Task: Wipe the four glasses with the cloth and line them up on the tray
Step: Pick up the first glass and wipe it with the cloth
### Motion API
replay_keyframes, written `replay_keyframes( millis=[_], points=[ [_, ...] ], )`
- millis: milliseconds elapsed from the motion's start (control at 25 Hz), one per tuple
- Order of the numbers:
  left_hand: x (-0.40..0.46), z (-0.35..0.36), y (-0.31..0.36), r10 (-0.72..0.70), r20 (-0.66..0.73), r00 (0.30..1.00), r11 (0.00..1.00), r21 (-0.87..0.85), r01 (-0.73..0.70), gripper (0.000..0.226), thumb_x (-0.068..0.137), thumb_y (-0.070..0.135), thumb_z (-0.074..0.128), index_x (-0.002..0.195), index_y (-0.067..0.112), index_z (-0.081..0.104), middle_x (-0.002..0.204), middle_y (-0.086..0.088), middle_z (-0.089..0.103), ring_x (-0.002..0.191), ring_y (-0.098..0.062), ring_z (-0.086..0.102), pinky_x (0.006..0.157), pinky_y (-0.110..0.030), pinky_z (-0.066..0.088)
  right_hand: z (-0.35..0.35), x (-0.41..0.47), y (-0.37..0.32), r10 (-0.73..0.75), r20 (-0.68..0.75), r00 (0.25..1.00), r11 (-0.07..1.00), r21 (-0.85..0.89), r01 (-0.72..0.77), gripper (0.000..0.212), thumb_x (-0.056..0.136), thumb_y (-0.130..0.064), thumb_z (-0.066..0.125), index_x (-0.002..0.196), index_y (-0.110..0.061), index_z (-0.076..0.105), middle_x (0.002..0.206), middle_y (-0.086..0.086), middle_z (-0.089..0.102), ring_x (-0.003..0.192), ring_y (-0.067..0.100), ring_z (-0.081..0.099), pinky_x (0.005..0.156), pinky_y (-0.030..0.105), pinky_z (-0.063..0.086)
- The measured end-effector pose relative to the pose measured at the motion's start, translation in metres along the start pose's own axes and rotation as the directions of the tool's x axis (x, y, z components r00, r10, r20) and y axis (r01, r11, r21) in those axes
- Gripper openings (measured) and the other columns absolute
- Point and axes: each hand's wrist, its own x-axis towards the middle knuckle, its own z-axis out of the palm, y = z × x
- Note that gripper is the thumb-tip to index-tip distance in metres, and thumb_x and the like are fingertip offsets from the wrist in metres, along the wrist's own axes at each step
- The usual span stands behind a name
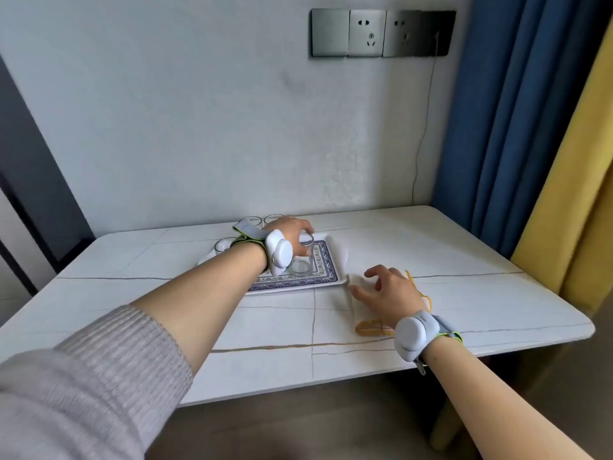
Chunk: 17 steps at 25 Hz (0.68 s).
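Starting at the left, a grey knitted sleeve [83, 376] covers the upper part of the left arm, which reaches out over the white marble-patterned table [464, 260] toward the far side. Three empty glasses stand off the tray: one [223, 248] just beside the tray's left edge, and two more, [250, 222] and [273, 218], behind the wrist near the wall. The left hand [292, 232], wearing a white wrist device [278, 254], curls its fingers from above round the rim of a fourth glass [302, 263], which stands upright on the tray [335, 250], a white tray with a blue patterned inlay. Just right of the tray lies the pale cloth [356, 287] with its yellow edging, flat on the table. The right hand [388, 290] rests on the cloth, fingers spread and bent with their tips pressing it, nothing clasped. Far right hang blue and yellow curtains [530, 127].
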Motion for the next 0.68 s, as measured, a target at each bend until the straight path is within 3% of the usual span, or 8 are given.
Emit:
replay_keyframes(
  millis=[240,360,480,600,680],
  points=[
    [0.001,0.003,-0.001,-0.061,0.044,0.997,0.997,0.054,0.059,0.05,0.086,0.035,0.067,0.133,0.024,0.053,0.131,-0.015,0.05,0.118,-0.032,0.055,0.089,-0.03,0.04,0.007,-0.001,-0.005,0.038,0.087,0.995,0.967,-0.255,-0.015,0.068,0.077,-0.072,0.057,0.13,-0.029,0.053,0.131,-0.002,0.051,0.125,0.024,0.048,0.095,0.035,0.045],
    [-0.005,0.004,-0.002,-0.076,-0.026,0.997,0.997,-0.022,0.075,0.048,0.085,0.035,0.068,0.129,0.021,0.054,0.13,-0.015,0.05,0.113,-0.033,0.056,0.088,-0.03,0.041,0.011,0.0,-0.009,0.031,0.08,0.996,0.932,-0.362,-0.001,0.057,0.086,-0.055,0.057,0.132,-0.022,0.053,0.133,0.003,0.049,0.124,0.028,0.047,0.096,0.037,0.046],
    [-0.019,0.004,-0.003,-0.099,-0.116,0.988,0.973,-0.219,0.072,0.046,0.085,0.033,0.07,0.126,0.018,0.054,0.124,-0.015,0.052,0.112,-0.03,0.054,0.084,-0.027,0.037,0.011,0.003,-0.005,0.011,0.04,0.999,0.95,-0.311,0.002,0.038,0.09,-0.033,0.056,0.123,-0.017,0.061,0.126,0.008,0.055,0.116,0.032,0.055,0.087,0.035,0.048],
    [-0.039,0.002,-0.006,-0.117,-0.175,0.978,0.924,-0.381,0.043,0.043,0.086,0.032,0.071,0.124,0.018,0.057,0.113,-0.01,0.058,0.099,-0.022,0.053,0.073,-0.023,0.031,0.005,0.005,-0.002,0.036,0.0,0.999,0.98,-0.197,-0.035,0.024,0.088,-0.024,0.058,0.105,-0.012,0.071,0.108,0.011,0.066,0.106,0.033,0.06,0.072,0.029,0.04],
    [-0.055,0.006,-0.012,-0.159,-0.167,0.973,0.864,-0.5,0.055,0.042,0.085,0.034,0.072,0.122,0.021,0.058,0.109,-0.005,0.062,0.088,-0.02,0.057,0.073,-0.026,0.039,0.001,0.005,-0.002,0.066,-0.034,0.997,0.988,-0.136,-0.07,0.019,0.088,-0.021,0.059,0.093,-0.008,0.072,0.094,0.014,0.069,0.094,0.034,0.06,0.067,0.029,0.039]
  ],
)
